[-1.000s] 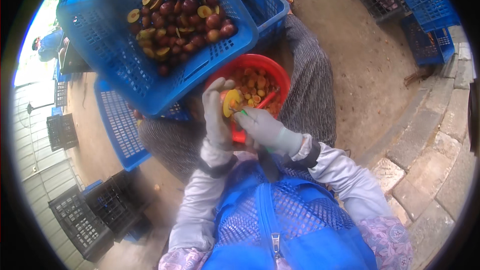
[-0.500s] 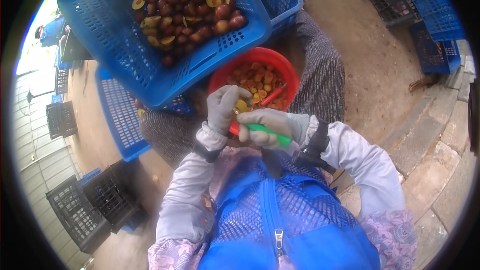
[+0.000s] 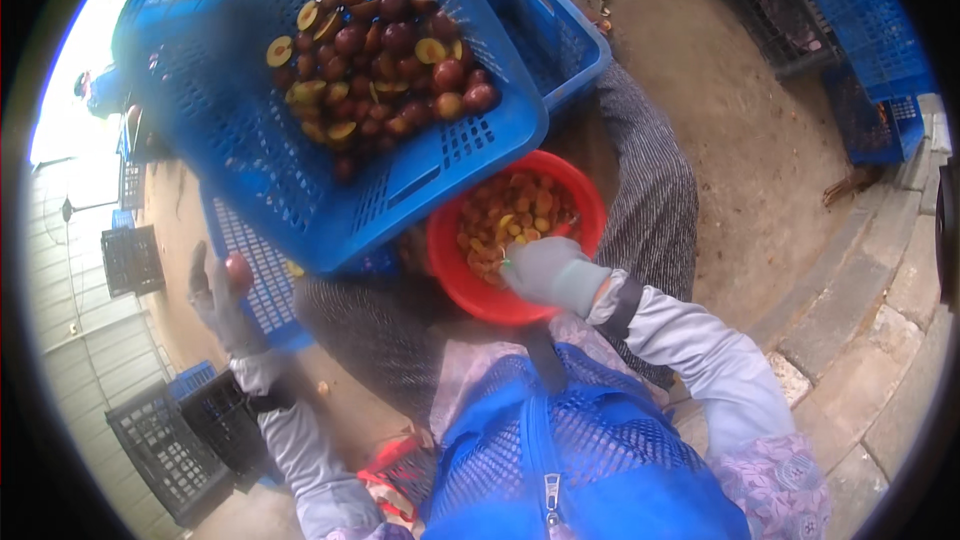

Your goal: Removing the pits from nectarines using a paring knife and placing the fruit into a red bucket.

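Note:
My left hand (image 3: 225,305), in a pale glove, is out at the left with its fingers stretched up and apart. A reddish plum (image 3: 238,273) shows against its finger side; whether it rests there or is loose is unclear. Beside it lies a lower blue crate (image 3: 262,285). My right hand (image 3: 552,272), gloved too, is closed at the near side of a red bowl (image 3: 478,302) between my knees. Only a sliver of a green-handled tool (image 3: 506,262) shows at its fingers. Cut plum pieces (image 3: 515,210) fill the bowl, and a red handle (image 3: 568,228) lies among them.
A large tilted blue crate (image 3: 400,195) holds plums (image 3: 400,40), whole and halved, above the bowl. Another blue crate (image 3: 570,45) stands behind it. Black crates (image 3: 165,450) sit at the left, more blue crates (image 3: 850,10) at the far right. Stone paving (image 3: 850,330) edges the right.
My hands have parted: the left has swung out to the left and opened, and the yellow fruit is no longer seen in it. My right hand has moved to the bowl, its green tool now mostly hidden.

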{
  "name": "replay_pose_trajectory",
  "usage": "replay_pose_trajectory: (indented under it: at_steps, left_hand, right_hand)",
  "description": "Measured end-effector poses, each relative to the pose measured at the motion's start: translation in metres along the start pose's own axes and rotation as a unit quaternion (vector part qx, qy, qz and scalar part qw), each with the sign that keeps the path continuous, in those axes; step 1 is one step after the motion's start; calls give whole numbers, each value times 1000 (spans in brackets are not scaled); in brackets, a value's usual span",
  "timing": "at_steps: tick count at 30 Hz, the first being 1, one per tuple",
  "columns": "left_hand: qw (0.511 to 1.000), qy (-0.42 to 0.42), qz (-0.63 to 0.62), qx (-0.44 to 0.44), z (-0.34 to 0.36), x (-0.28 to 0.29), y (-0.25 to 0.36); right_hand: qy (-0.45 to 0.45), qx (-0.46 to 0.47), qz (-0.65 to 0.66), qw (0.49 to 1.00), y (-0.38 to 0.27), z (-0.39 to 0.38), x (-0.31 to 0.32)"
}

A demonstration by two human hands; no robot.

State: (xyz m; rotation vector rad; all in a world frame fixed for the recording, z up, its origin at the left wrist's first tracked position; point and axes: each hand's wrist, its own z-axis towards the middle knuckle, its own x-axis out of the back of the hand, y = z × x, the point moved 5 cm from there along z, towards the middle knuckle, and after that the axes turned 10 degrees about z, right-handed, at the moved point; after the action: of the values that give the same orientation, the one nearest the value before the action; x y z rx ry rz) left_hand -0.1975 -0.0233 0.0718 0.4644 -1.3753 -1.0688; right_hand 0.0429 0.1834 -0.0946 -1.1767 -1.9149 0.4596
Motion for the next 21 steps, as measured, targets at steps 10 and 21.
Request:
replay_pose_trajectory:
  at_steps: [10,21]
  left_hand:
    - [936,-290,183,-77,81,-335,-66]
    - [844,-385,-284,242,3,-229,29]
  right_hand:
    - [-29,33,181,983,6,10,-1]
    - [-33,72,567,820,-25,-20,52]
